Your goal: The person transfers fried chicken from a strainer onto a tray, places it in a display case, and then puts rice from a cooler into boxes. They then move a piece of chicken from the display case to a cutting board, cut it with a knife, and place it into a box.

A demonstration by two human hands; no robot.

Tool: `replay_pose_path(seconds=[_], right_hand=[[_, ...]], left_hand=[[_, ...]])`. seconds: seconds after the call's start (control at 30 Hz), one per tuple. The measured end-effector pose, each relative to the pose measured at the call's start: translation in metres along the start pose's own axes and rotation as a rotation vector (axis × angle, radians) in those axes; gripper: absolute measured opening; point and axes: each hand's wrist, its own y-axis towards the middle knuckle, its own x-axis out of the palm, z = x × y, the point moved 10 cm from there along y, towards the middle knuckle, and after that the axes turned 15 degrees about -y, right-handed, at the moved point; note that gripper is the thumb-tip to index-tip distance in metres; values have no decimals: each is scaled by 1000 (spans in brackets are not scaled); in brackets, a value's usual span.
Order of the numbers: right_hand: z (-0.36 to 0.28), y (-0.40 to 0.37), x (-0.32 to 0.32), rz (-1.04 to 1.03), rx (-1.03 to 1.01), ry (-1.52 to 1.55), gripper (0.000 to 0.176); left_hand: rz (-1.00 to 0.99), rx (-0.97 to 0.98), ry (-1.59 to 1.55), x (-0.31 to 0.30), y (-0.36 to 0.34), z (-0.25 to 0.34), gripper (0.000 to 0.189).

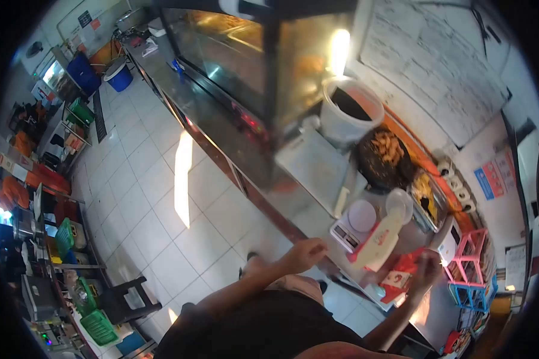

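The main risk is judged to lie in the crowding at the lower right of the frame, where a red packet [408, 263] lies on the surface [293, 202] just below a cream bag with red print [379, 244]. If the packet were pulled sharply, the cream bag could be dragged along, and the digital kitchen scale [352, 226] just beside it could be knocked or its reading disturbed. A clear plastic tub [404, 205], near the upper end of the cream bag, could also be tipped by a careless sweep. At the centre of the frame, a white-handled knife [341, 202] lies along the edge of the cutting board [310, 161] and could be nudged by a reaching arm. As for the grip, the fingers of the right hand [425, 272] are seen bent at the packet's right side; blur and angle leave it unclear whether the packet is pinched or only touched. The left hand [305, 254], lower centre, is held near the surface's front edge with fingers loosely curled; nothing is seen in it, and whether its fingertips meet cannot be told.
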Motion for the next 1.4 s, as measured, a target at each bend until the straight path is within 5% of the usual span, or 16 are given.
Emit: replay_pose_path(seconds=[0.07,0.1,0.17,0.3,0.4,0.63,0.73,0.8,0.83,0.87,0.9,0.93,1.0,1.07,1.17,1.4], right_hand=[[-40,-6,100,-146,233,212,7],[-61,-6,154,-252,76,142,16],[-55,-43,264,-532,352,76,31],[-76,-99,425,-779,184,38,24],[-137,-92,483,-813,232,156,16],[-279,-5,646,-886,-268,57,17],[-324,26,700,-953,-254,83,20],[-358,41,724,-935,-253,111,20],[-375,50,728,-925,-245,111,21],[-386,58,735,-914,-236,104,21],[-390,62,745,-921,-211,96,21],[-395,64,756,-924,-184,89,22],[-414,71,773,-927,-85,-19,20],[-429,74,788,-886,42,26,19],[-459,69,827,-850,173,68,18],[-593,86,982,-872,192,255,29]], left_hand=[[142,-43,13,-79,-8,-15,16],[228,-83,-5,-116,-14,-26,14],[348,-164,3,-183,-29,-63,14],[445,-289,33,-303,-35,-110,17],[513,-310,38,-383,-35,-130,19],[730,-205,84,-600,18,-99,18],[804,-170,79,-721,54,-111,22],[790,46,271,-807,93,-80,22],[854,142,-23,-872,110,-116,22],[869,84,325,-918,138,-97,21],[967,-72,223,-948,164,-65,19],[968,173,91,-1015,193,-92,18],[1074,163,513,-1084,248,-51,17],[1282,89,371,-1152,293,-60,20],[1119,404,501,-1207,355,-77,21],[1124,170,558,-1173,286,-19,17]])
